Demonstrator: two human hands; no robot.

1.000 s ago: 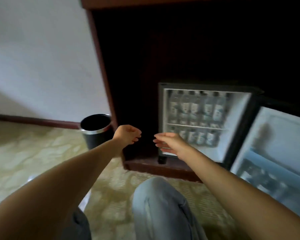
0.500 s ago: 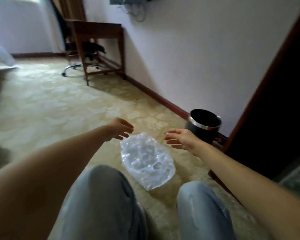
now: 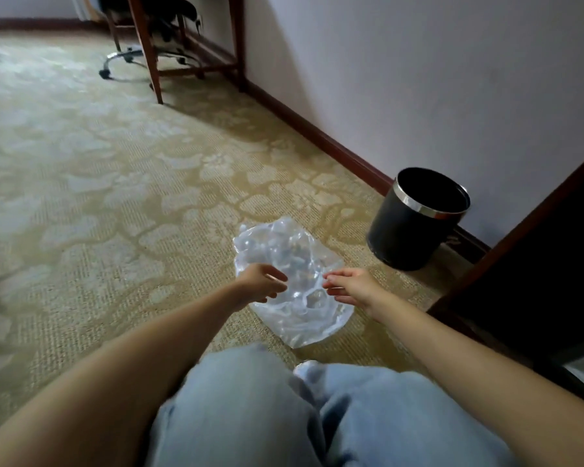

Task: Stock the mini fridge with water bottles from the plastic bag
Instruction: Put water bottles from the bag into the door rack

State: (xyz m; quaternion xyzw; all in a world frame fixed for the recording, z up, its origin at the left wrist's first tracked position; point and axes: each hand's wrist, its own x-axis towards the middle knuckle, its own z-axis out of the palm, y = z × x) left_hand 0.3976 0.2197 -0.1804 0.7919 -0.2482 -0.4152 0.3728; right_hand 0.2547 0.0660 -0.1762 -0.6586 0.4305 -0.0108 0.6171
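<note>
The plastic bag (image 3: 284, 251) lies on the carpet (image 3: 115, 203) at mid-frame, partly beneath the left hand (image 3: 262, 281) and right hand (image 3: 349, 286), both loosely spread and gripping nothing. Half a second earlier they flanked its upper edge, wider apart.

I count one clear plastic bag (image 3: 284, 251) ahead of me, one black bin (image 3: 408, 230) at two o'clock from it, one bench (image 3: 147, 45) and one chair (image 3: 176, 10) at eleven, plus two hands: my left hand (image 3: 260, 284) and right hand (image 3: 351, 288).
</note>
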